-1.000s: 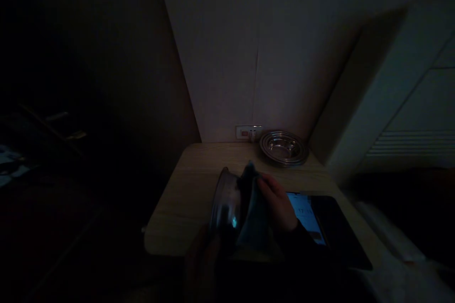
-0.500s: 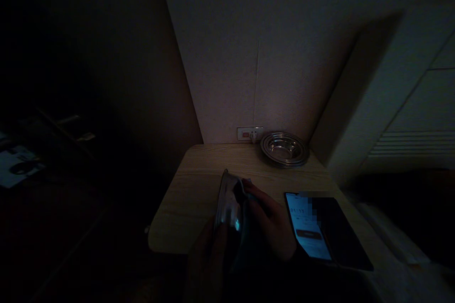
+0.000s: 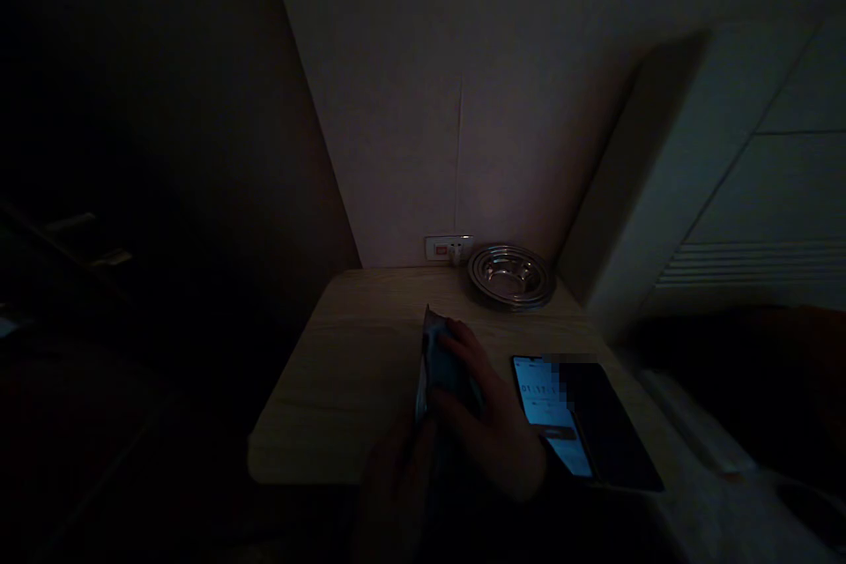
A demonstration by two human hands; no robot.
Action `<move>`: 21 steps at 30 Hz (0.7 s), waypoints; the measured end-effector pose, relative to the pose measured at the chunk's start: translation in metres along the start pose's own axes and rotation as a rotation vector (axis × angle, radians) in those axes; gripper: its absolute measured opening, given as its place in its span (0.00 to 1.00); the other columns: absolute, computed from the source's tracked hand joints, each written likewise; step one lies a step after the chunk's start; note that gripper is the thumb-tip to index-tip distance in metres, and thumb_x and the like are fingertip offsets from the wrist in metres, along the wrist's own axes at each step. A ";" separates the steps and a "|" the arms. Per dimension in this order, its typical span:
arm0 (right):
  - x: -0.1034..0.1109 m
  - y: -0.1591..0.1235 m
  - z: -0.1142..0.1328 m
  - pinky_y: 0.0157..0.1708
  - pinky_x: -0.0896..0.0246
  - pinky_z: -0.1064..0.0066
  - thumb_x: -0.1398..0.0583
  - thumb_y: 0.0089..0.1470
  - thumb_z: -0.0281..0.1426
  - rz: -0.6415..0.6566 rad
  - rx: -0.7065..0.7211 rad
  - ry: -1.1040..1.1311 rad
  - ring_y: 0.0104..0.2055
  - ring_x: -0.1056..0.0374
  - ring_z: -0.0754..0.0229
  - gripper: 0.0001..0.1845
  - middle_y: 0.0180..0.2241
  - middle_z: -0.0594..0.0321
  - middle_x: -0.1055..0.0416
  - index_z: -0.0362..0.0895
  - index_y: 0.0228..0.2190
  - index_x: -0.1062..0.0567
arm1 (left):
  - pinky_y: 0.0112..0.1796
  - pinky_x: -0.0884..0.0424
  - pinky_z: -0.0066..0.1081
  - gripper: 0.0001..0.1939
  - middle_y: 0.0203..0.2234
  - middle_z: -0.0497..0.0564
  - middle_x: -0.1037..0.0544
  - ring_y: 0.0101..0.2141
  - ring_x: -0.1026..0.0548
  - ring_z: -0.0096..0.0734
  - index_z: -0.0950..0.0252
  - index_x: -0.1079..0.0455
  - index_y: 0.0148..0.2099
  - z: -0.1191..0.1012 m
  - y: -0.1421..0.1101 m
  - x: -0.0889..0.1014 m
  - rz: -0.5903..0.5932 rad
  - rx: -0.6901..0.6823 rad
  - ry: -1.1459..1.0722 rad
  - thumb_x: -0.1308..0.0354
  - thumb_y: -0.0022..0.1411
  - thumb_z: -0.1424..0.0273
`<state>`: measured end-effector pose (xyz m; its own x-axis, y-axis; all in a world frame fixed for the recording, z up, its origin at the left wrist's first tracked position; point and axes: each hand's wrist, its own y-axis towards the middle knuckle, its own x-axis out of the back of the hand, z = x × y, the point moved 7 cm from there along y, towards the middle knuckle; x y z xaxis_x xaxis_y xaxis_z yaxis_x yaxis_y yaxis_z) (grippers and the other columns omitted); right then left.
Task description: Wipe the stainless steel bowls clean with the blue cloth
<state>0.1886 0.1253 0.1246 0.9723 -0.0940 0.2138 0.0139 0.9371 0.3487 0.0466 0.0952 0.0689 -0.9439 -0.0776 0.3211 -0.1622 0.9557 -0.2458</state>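
In dim light, a shiny metal bowl (image 3: 421, 388) is held tilted up, nearly edge-on to me, above the front of the wooden table. My left hand (image 3: 395, 480) grips its lower edge with the fingers closed; much of that hand is lost in shadow. A bluish cloth (image 3: 444, 361) lies against the bowl's right side. Pressing the cloth there is my right hand (image 3: 499, 427), its fingers bent over the fabric. The lower part of the cloth fades into the dark.
Several stacked metal bowls (image 3: 503, 300) stand at the back right of the table (image 3: 317, 405). A lit phone (image 3: 545, 401) in an opened dark cover (image 3: 614, 427) lies right of my hands. Behind is a wall socket (image 3: 449, 248) with a plug.
The bowl has turned from showing its shiny side to nearly edge-on. My right hand has shifted with the cloth, which now shows more beside the rim. The view has swung slightly right.
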 end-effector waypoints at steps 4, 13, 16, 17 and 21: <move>0.002 0.032 0.000 0.59 0.54 0.56 0.42 0.51 0.32 -0.024 -0.011 0.010 0.58 0.45 0.54 0.22 0.54 0.57 0.37 0.47 0.49 0.31 | 0.48 0.34 0.38 0.20 0.45 0.55 0.24 0.47 0.29 0.44 0.63 0.27 0.44 0.007 -0.002 -0.003 0.007 0.008 0.007 0.46 0.51 0.58; -0.006 0.006 0.011 0.61 0.63 0.54 0.43 0.51 0.29 0.040 0.107 -0.087 0.64 0.60 0.55 0.28 0.60 0.61 0.49 0.49 0.55 0.38 | 0.51 0.38 0.41 0.24 0.48 0.57 0.27 0.49 0.30 0.45 0.66 0.30 0.49 0.004 0.009 -0.006 0.079 -0.083 -0.013 0.47 0.52 0.60; -0.005 0.024 0.006 0.60 0.60 0.54 0.42 0.50 0.32 0.067 0.070 -0.060 0.61 0.52 0.54 0.25 0.58 0.57 0.43 0.46 0.52 0.34 | 0.50 0.36 0.43 0.23 0.46 0.58 0.26 0.47 0.29 0.46 0.66 0.29 0.47 0.004 0.008 -0.005 0.070 -0.063 -0.004 0.48 0.53 0.59; -0.006 0.033 0.005 0.59 0.57 0.54 0.43 0.51 0.33 0.081 0.048 -0.050 0.60 0.49 0.53 0.24 0.56 0.56 0.40 0.45 0.51 0.32 | 0.50 0.36 0.43 0.23 0.46 0.58 0.26 0.47 0.29 0.47 0.66 0.29 0.47 0.006 0.007 -0.005 0.067 -0.050 0.000 0.48 0.52 0.60; -0.013 0.044 0.005 0.58 0.54 0.57 0.46 0.53 0.33 0.096 0.025 -0.053 0.57 0.43 0.54 0.21 0.53 0.54 0.36 0.42 0.49 0.30 | 0.47 0.33 0.42 0.24 0.47 0.58 0.26 0.48 0.30 0.48 0.66 0.29 0.48 0.014 0.008 -0.001 0.068 -0.079 -0.033 0.46 0.48 0.64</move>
<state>0.1757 0.1665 0.1418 0.9551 -0.0227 0.2955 -0.0851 0.9341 0.3468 0.0418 0.0984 0.0536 -0.9610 -0.0202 0.2759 -0.0758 0.9783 -0.1926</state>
